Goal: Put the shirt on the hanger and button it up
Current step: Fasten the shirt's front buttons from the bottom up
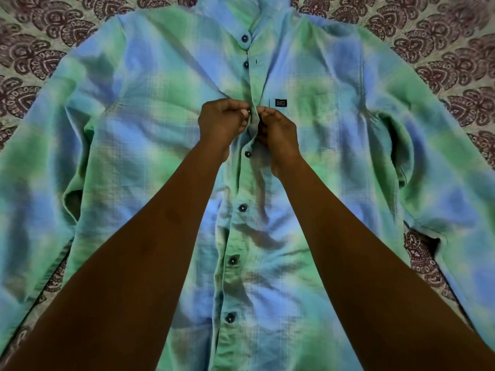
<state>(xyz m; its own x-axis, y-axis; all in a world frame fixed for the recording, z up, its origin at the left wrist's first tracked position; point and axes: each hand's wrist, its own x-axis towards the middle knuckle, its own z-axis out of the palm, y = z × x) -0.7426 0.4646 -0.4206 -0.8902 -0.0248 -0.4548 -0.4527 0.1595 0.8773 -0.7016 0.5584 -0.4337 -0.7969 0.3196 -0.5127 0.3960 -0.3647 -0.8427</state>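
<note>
A green and blue plaid shirt (334, 135) lies flat, front up, with both sleeves spread out. Dark buttons run down its placket; the collar button (245, 38) sits at the top. My left hand (223, 121) pinches the left placket edge at a dark button (249, 111) at chest height. My right hand (278, 135) pinches the facing placket edge right beside it, the two hands almost touching. A small dark label (281, 102) sits just right of my hands. No hanger shows; whether one lies inside the shirt is hidden.
The shirt rests on a pale bedspread (34, 49) with a maroon paisley print, visible around the shoulders and beside the right sleeve (420, 253). My forearms cross the lower half of the shirt.
</note>
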